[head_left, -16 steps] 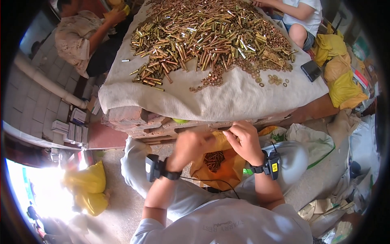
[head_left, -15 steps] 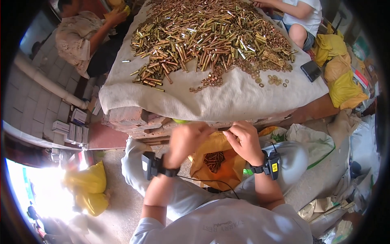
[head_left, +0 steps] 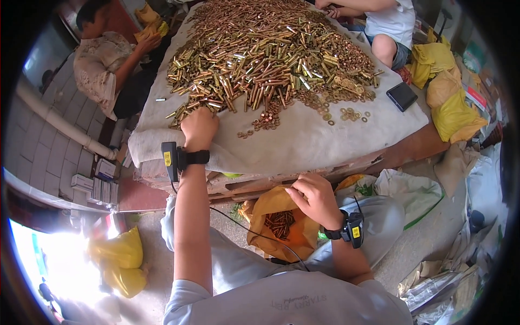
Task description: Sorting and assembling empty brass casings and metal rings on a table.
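Observation:
A big heap of brass-coloured metal sleeves and bolts (head_left: 254,70) covers the cloth-draped table. My left hand (head_left: 200,128) reaches to the near left edge of this heap, back upward, its fingertips hidden among the sleeves. Lower down, my right hand (head_left: 315,199) hovers at the rim of an open orange-yellow bag (head_left: 303,233), its fingers curled in. Whatever it pinches, if anything, cannot be made out. Inside the bag lies a pile of copper-coloured bolts (head_left: 279,223). Between the heap and the table's near edge are small nuts (head_left: 266,120) and flat ring washers (head_left: 351,114).
A dark phone (head_left: 402,96) lies at the table's right edge. One person sits at the far left (head_left: 103,70), holding something yellow; another sits at the far right (head_left: 392,27). Yellow bags (head_left: 122,249) stand on the floor at left, with more sacks (head_left: 452,116) at right.
My left hand has moved from above the bag, beside my right hand, up to the heap on the table. The right hand has stayed near the bag's rim.

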`<control>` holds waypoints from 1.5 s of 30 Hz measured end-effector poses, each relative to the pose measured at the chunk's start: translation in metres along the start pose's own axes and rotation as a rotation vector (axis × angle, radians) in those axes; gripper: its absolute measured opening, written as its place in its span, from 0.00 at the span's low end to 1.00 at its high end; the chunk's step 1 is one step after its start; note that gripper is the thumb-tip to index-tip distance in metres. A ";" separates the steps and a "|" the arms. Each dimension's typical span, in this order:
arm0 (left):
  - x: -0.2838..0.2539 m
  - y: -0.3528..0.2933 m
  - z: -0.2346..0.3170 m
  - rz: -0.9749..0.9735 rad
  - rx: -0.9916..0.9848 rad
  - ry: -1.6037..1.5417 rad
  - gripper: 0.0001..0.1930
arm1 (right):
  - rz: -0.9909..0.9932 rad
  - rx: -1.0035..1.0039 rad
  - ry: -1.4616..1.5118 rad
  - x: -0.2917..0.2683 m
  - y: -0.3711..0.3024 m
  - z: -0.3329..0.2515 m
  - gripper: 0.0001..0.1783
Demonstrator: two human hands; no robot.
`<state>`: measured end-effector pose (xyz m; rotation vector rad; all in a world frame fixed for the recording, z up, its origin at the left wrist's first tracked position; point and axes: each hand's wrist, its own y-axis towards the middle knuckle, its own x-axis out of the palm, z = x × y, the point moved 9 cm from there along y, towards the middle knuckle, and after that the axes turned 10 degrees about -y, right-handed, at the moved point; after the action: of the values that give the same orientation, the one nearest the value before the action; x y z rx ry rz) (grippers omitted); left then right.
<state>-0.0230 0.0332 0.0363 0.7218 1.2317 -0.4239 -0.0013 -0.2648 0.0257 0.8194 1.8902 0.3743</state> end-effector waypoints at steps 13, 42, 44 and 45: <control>-0.007 0.009 0.027 0.212 0.395 -0.063 0.04 | -0.007 -0.021 0.043 -0.007 -0.005 0.000 0.09; 0.019 -0.160 0.083 -0.380 0.078 -1.645 0.08 | 0.038 0.462 0.595 0.030 -0.014 0.040 0.08; 0.029 -0.166 0.078 -0.458 0.030 -1.529 0.10 | 0.123 0.438 0.832 0.027 -0.010 0.040 0.08; 0.033 -0.168 0.075 -0.458 0.023 -1.535 0.10 | 0.179 0.436 0.888 0.021 -0.008 0.039 0.07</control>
<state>-0.0705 -0.1362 -0.0277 -0.0245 -0.1065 -1.0877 0.0251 -0.2599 -0.0110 1.2472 2.7924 0.4937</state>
